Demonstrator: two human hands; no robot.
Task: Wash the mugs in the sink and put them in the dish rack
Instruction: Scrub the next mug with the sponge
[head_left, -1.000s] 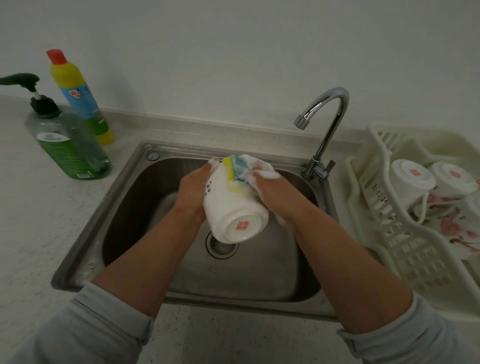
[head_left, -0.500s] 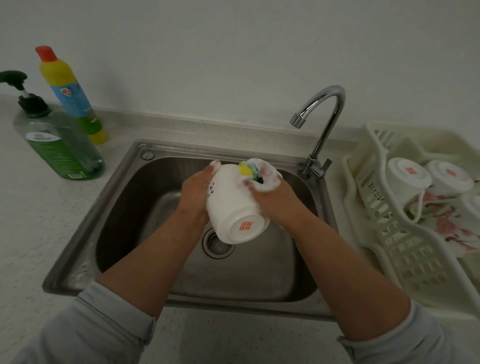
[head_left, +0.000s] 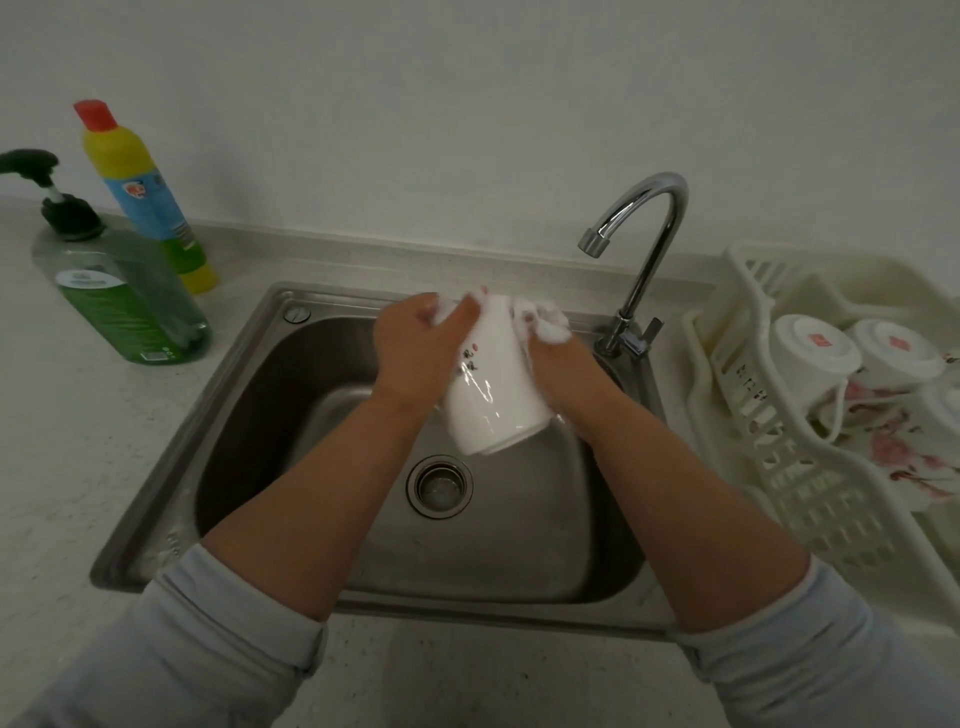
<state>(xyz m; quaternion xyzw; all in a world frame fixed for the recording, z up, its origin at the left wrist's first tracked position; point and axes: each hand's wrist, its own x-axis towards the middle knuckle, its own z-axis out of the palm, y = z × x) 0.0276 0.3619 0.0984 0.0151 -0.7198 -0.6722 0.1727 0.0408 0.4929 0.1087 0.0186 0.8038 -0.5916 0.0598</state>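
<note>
A white mug (head_left: 493, 395) with small dark markings hangs tilted over the steel sink (head_left: 291, 374), its base toward me. My left hand (head_left: 415, 353) grips its left side near the rim. On the mug's right side my right hand (head_left: 558, 364) holds a foam-covered sponge (head_left: 545, 322), mostly hidden by suds. No water runs from the tap (head_left: 644, 244). At the right, a cream dish rack (head_left: 769, 431) holds two upturned white mugs (head_left: 810, 353), (head_left: 898, 353).
A green soap pump bottle (head_left: 119, 291) and a yellow and blue bottle with a red cap (head_left: 140, 192) stand on the counter left of the sink. A flowered plate (head_left: 904, 447) lies in the rack. The drain (head_left: 439, 486) is below the mug.
The mug has turned so its red-marked base now faces away and down. Both hands rose toward the sink's back edge, and the sponge's yellow and blue is now hidden in foam.
</note>
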